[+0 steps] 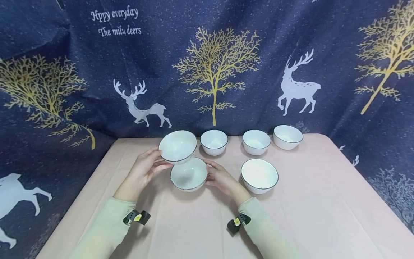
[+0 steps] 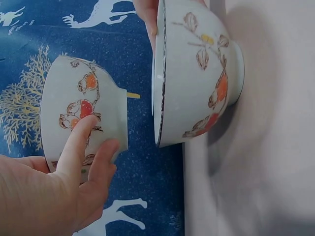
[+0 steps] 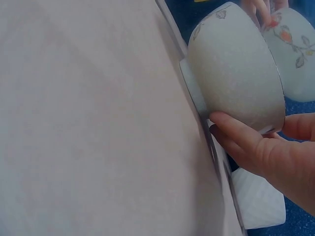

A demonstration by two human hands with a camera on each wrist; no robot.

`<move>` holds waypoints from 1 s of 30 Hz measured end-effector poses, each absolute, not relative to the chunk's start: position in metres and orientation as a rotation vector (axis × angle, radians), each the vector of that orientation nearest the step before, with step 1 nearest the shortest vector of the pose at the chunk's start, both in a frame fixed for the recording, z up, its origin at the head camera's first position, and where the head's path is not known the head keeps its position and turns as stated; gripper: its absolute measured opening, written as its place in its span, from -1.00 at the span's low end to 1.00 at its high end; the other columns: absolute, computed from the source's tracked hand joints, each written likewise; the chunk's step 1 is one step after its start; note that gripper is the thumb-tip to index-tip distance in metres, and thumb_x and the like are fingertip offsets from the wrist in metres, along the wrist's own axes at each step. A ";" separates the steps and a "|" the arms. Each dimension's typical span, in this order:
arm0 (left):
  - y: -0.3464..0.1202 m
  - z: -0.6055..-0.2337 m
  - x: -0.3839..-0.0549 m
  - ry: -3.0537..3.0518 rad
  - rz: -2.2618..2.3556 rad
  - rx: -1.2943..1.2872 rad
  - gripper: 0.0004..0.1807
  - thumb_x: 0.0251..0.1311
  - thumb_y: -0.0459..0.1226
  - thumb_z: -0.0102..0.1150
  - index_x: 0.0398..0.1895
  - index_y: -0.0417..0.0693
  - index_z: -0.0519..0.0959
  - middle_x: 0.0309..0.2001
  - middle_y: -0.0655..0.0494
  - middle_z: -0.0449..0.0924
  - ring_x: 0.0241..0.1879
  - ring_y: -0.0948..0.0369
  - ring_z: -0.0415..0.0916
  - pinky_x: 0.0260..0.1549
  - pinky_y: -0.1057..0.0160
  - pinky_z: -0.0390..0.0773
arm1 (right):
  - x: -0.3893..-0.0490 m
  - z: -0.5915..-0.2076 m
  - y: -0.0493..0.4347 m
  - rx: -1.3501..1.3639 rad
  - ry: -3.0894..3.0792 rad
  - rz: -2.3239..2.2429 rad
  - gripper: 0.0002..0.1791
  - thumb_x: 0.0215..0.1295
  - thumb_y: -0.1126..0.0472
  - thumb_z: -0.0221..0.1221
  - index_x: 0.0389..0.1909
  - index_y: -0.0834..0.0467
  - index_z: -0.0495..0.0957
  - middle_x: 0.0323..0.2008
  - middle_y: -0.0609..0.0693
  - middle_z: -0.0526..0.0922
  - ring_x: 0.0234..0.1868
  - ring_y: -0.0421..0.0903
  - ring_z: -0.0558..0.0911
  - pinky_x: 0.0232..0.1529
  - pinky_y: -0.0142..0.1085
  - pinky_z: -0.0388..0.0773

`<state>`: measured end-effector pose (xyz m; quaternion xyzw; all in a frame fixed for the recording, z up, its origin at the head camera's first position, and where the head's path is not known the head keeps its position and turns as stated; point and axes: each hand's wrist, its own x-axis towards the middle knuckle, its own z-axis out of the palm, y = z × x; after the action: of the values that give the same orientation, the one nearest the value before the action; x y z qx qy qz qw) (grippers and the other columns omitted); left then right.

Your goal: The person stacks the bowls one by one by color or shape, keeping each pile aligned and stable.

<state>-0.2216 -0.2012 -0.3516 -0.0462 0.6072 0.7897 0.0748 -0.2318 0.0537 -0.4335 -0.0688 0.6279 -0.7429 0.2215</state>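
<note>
My left hand (image 1: 147, 165) grips a white bowl (image 1: 178, 145) by its left side, thumb near the rim and fingers beneath. It hangs above and slightly behind a second dark-rimmed white bowl (image 1: 189, 175), overlapping its far edge in the head view. My right hand (image 1: 223, 177) holds that second bowl by its right side, with fingers low on the wall (image 3: 236, 73) and the thumb near the rim. In the left wrist view, red and orange birds on twigs decorate the upper bowl (image 2: 110, 115) and the lower bowl (image 2: 192, 73), and a gap separates them.
Along the back of the pink-covered table (image 1: 307, 216) stand three white bowls: one in the middle (image 1: 214, 141), one further right (image 1: 256, 141) and one at the back right (image 1: 288, 136). Another bowl (image 1: 259, 174) sits right of my right hand. A dark blue patterned cloth (image 1: 226, 18) hangs behind.
</note>
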 end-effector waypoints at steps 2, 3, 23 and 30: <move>-0.201 -0.353 -0.219 1.818 2.369 -0.136 -0.49 0.44 -0.43 -0.21 0.38 -0.48 0.05 -0.06 -0.23 0.45 -0.29 0.16 0.65 -0.03 0.13 0.65 | -0.232 -0.433 0.054 -0.188 1.731 -2.055 -0.50 0.54 0.21 -0.22 0.45 0.17 0.12 0.26 0.31 0.34 0.15 0.11 0.50 0.16 -0.05 0.56; -0.201 -0.354 -0.218 1.815 2.370 -0.133 -0.49 0.44 -0.43 -0.21 0.38 -0.49 0.05 -0.10 -0.19 0.48 -0.30 0.16 0.65 -0.04 0.13 0.66 | -0.231 -0.433 0.054 -0.200 1.732 -2.056 -0.50 0.54 0.21 -0.22 0.45 0.19 0.11 0.26 0.32 0.34 0.14 0.11 0.51 0.15 -0.04 0.56; -0.196 -0.362 -0.201 1.827 2.286 -0.126 -0.41 0.41 -0.43 -0.14 0.41 -0.48 -0.02 -0.08 -0.14 0.42 -0.32 0.16 0.62 -0.09 0.11 0.69 | -0.231 -0.433 0.055 -0.173 1.728 -2.060 -0.48 0.52 0.21 -0.18 0.45 0.14 0.12 0.23 0.27 0.39 0.07 0.03 0.55 0.15 -0.05 0.57; -0.196 -0.366 -0.198 1.827 2.265 -0.150 -0.39 0.42 -0.42 -0.14 0.42 -0.48 -0.08 0.02 -0.26 0.33 -0.31 0.15 0.61 -0.07 0.10 0.68 | -0.232 -0.433 0.055 -0.166 1.727 -2.045 -0.47 0.52 0.21 -0.18 0.47 0.14 0.09 0.23 0.29 0.39 0.14 0.12 0.51 0.16 -0.04 0.56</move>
<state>-0.1981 -0.1958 -0.3662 -0.0512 0.6229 0.7724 0.1135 -0.2316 0.0554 -0.4326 -0.0604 0.6271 -0.7424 0.2277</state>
